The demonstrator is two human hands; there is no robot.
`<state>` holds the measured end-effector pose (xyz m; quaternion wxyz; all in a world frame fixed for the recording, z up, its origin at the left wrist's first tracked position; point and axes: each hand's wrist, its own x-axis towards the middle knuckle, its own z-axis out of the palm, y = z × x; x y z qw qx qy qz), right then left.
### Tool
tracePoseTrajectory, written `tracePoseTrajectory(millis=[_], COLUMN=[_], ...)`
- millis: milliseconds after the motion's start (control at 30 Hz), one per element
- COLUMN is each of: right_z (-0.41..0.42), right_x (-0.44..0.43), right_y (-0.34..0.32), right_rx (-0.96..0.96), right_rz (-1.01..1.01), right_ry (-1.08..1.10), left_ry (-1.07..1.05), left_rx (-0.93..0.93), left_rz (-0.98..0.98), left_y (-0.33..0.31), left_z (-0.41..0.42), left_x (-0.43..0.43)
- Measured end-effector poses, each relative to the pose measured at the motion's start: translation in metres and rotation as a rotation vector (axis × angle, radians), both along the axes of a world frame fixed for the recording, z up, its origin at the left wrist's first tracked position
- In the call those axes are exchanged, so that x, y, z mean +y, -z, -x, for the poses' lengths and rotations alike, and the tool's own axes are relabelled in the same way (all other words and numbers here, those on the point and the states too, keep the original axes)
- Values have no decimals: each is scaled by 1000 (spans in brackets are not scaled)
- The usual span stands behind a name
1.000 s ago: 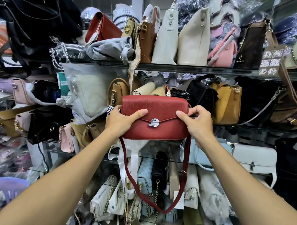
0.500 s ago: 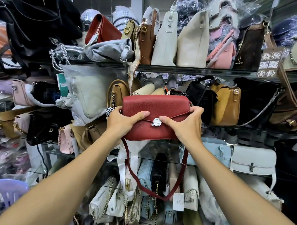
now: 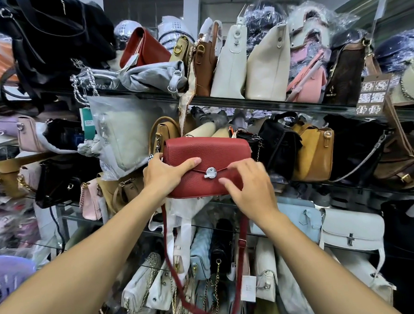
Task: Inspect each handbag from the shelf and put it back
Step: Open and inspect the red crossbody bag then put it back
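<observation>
The red handbag point(image 3: 208, 154) stays raised just below the upper glass shelf point(image 3: 270, 103), the left grip point(image 3: 165, 175) clasping its left end, thumb across the flap. The right grip point(image 3: 250, 190) has left the bag's right edge; its fingers now spread loose over the front, beside the clasp point(image 3: 210, 173).

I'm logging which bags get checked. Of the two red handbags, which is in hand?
The red handbag with the silver clasp, gripped at its left end by the left hand; the other red bag leans on the top shelf.
</observation>
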<state>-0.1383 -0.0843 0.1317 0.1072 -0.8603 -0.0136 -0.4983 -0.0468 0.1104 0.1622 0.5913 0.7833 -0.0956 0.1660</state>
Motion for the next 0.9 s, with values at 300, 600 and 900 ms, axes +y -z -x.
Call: tracePoseTrajectory(millis=[300,600,900], right_z=[-15,-18,-14], right_x=[17,27,34], right_y=[15,8,5], right_rx=[-141,-173,-192], right_rz=[106,-158,-341], right_ry=[-131,-187,-123], left_ry=[17,7,23], left_rx=[-34,-31,-34], left_rz=[-37,-17,13], left_y=[2,-2,-2], left_z=[11,15,20], left_x=[-3,-3,-3])
